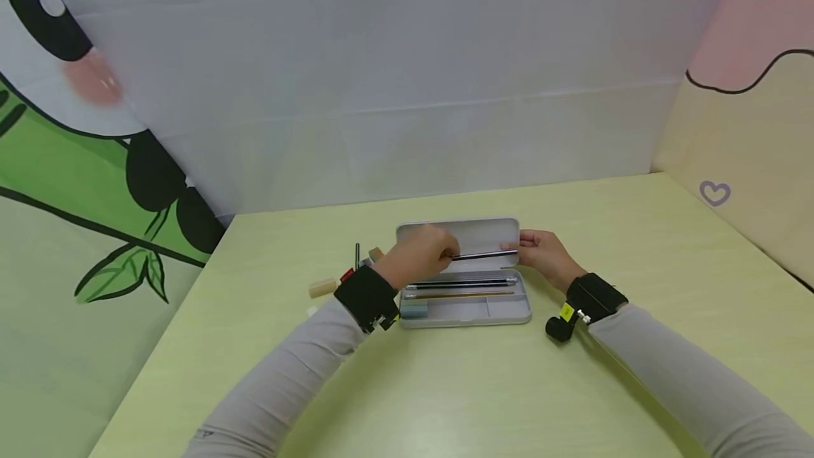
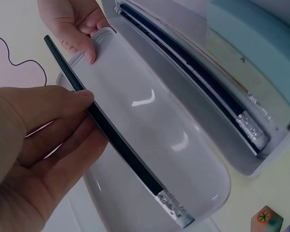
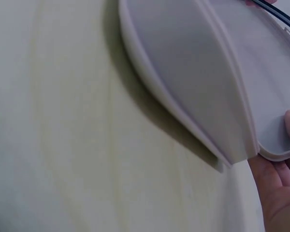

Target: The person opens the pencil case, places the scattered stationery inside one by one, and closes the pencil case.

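front table (image 1: 483, 387) open | lid (image 1: 477, 235) upright behind | clutter (image 1: 331, 281) left

Head view high and forward-down over the whole table (image 1: 572, 387); both wrist views close on the shared pencil case lid (image 2: 159, 145).

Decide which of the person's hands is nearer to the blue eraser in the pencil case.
Left. The left hand holds a dark pencil just above and behind the blue eraser. The right hand grips the lid at the case's far right end.
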A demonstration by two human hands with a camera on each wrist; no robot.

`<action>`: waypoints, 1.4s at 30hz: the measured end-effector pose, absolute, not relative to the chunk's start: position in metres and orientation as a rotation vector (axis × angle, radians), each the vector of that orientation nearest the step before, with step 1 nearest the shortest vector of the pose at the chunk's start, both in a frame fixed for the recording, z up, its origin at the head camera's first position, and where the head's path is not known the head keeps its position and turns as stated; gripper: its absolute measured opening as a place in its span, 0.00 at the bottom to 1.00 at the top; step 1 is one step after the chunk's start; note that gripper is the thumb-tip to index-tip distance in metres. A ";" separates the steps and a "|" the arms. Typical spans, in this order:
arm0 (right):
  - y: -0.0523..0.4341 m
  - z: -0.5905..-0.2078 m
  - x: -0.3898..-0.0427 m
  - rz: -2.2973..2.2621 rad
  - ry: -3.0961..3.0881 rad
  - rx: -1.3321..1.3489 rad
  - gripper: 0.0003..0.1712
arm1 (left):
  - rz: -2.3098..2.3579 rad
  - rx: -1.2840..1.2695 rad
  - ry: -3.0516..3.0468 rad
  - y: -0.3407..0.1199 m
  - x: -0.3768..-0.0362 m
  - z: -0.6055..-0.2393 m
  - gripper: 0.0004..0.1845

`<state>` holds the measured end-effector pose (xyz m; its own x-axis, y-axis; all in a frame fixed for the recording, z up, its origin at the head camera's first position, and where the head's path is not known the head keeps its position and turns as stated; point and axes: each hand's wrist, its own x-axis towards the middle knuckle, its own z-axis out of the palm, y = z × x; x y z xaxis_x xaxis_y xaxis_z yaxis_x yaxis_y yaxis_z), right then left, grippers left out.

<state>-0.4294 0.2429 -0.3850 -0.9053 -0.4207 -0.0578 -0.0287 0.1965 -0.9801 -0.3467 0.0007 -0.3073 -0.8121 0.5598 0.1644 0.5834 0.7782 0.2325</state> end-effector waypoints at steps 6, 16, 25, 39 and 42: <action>0.242 -0.388 -0.424 -1.698 2.207 -0.391 0.31 | -0.345 -0.998 -2.879 0.006 -0.345 -0.328 0.08; 0.239 -0.391 -0.416 -1.693 2.221 -0.370 0.30 | -0.307 -1.011 -2.949 0.007 -0.339 -0.347 0.05; 0.238 -0.392 -0.410 -1.712 2.214 -0.353 0.30 | -0.400 -1.007 -2.956 -0.001 -0.336 -0.345 0.04; 0.237 -0.391 -0.401 -1.723 2.231 -0.349 0.30 | -0.493 -0.788 -2.970 -0.058 -0.326 -0.324 0.08; 0.236 -0.390 -0.399 -1.712 2.247 -0.357 0.30 | -0.520 -0.684 -2.981 -0.076 -0.322 -0.323 0.09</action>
